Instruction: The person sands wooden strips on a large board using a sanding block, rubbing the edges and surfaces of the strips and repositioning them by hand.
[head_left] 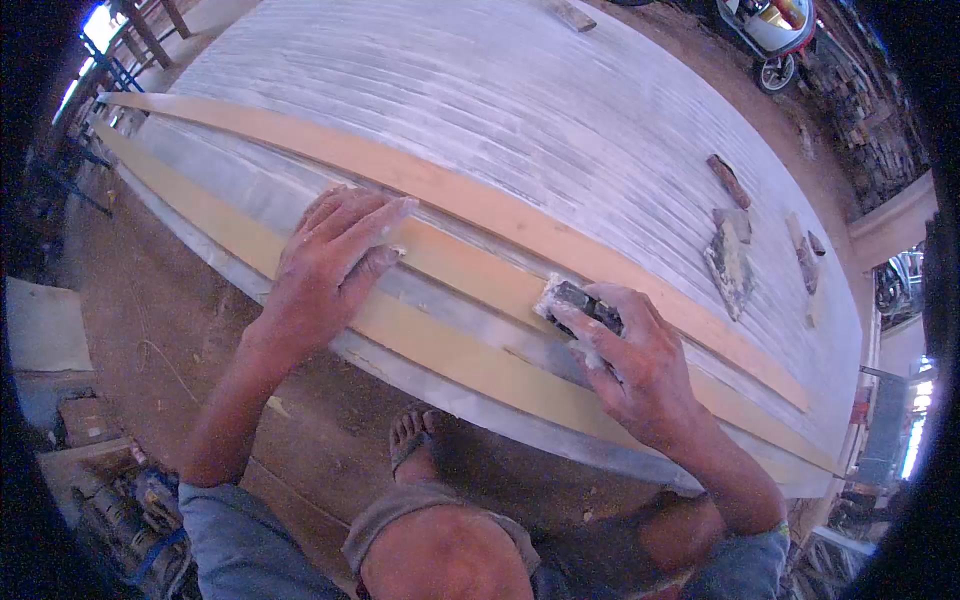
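Observation:
Three long pale wooden strips lie lengthwise on a whitish, dusty table; the far strip [480,205], the middle strip [475,273] and the near strip [480,370] run roughly side by side. My left hand [335,250] is at the middle strip, its fingers bent and dusted white, thumb and forefinger near a small whitish bit; whether it grips anything is hidden. In my right hand [630,350] is a small dark block [580,302] with white powder or paste on its end, held against the middle strip.
Farther right on the table lie a paste-covered board [730,265], a dark wooden piece [728,181] and narrow scraps [803,265]. Another scrap [572,14] is at the far edge. A wheeled vehicle [770,35] stands beyond. My foot [412,440] is below the near edge.

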